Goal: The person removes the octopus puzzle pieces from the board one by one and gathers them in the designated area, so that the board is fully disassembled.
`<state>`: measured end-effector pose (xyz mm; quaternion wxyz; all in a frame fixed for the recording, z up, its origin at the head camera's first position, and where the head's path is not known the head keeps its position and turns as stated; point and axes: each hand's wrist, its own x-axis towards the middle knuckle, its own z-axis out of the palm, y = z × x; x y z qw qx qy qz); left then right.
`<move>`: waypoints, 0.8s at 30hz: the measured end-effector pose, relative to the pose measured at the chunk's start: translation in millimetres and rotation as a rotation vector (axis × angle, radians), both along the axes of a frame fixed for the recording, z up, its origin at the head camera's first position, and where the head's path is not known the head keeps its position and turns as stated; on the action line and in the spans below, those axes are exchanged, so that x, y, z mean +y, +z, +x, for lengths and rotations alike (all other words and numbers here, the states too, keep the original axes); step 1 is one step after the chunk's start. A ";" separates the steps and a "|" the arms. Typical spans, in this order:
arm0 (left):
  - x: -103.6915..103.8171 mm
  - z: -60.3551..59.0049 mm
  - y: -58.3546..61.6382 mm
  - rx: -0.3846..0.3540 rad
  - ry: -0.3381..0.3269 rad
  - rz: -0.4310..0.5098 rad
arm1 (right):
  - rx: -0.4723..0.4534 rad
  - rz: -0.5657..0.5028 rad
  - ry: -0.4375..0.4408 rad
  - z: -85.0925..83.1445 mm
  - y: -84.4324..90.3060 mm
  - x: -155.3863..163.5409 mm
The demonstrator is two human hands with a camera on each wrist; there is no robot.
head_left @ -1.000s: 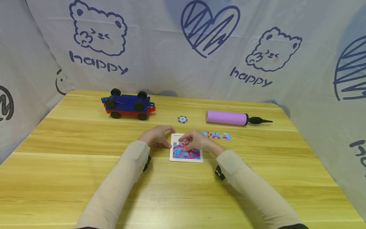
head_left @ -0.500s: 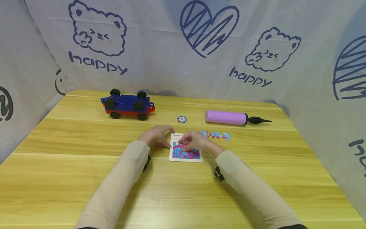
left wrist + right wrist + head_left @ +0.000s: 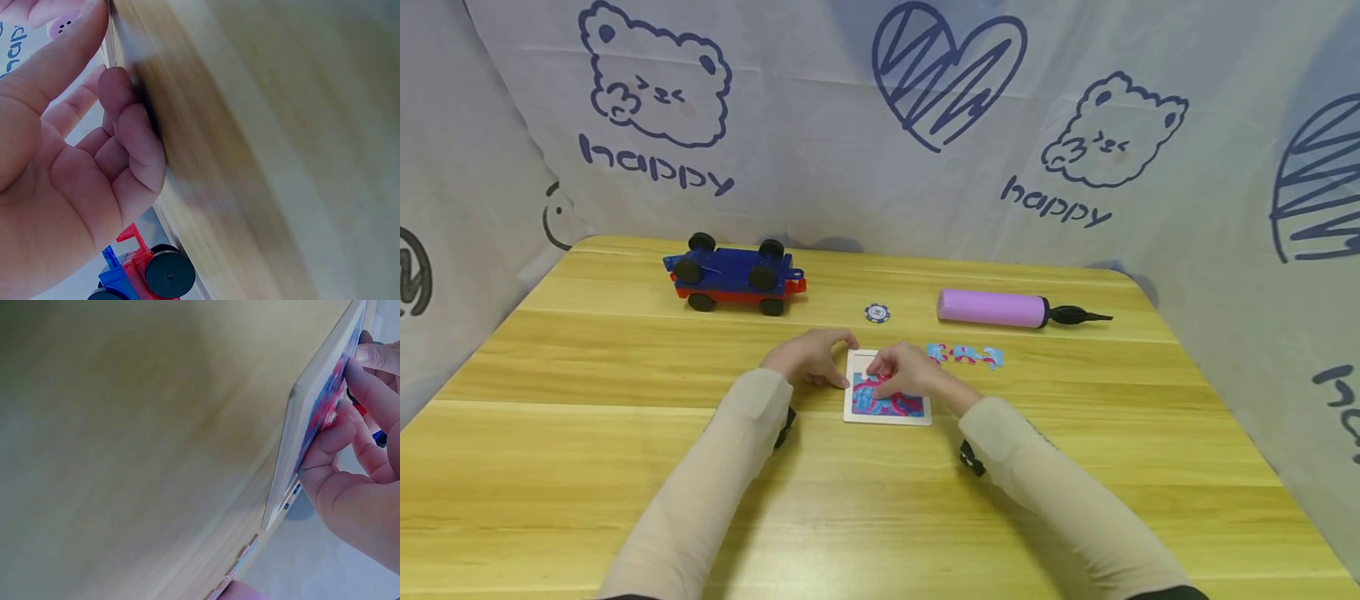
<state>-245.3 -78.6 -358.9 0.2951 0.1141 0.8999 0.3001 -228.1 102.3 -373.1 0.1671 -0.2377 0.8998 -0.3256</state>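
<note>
While both hands (image 3: 857, 367) curl, fingertips on puzzle tray (image 3: 887, 417)

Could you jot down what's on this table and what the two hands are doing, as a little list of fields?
Surface: wooden table
Left hand: rests at the left edge of the puzzle tray
Right hand: fingers press on the pink and blue puzzle picture
Loose puzzle pieces: right of tray
Toy car: far left
Poker chip: behind tray
Pink pump: far right
</note>
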 end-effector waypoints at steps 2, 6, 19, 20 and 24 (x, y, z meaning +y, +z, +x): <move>0.1 -0.2 -0.2 -0.003 0.000 -0.002 | 0.004 0.006 -0.001 0.6 0.5 -0.1; 0.4 -0.3 -0.2 -0.008 0.000 -0.005 | 0.008 0.003 -0.002 0.9 -0.4 0.0; -0.3 0.5 0.2 0.008 -0.008 -0.003 | 0.040 -0.037 0.003 3.9 -1.3 -0.4; -0.4 0.7 0.3 0.011 -0.010 -0.002 | 0.046 -0.037 0.007 4.2 -1.2 -0.4; -0.4 1.1 0.1 0.019 -0.012 -0.002 | 0.050 -0.043 0.021 4.9 -0.6 -0.4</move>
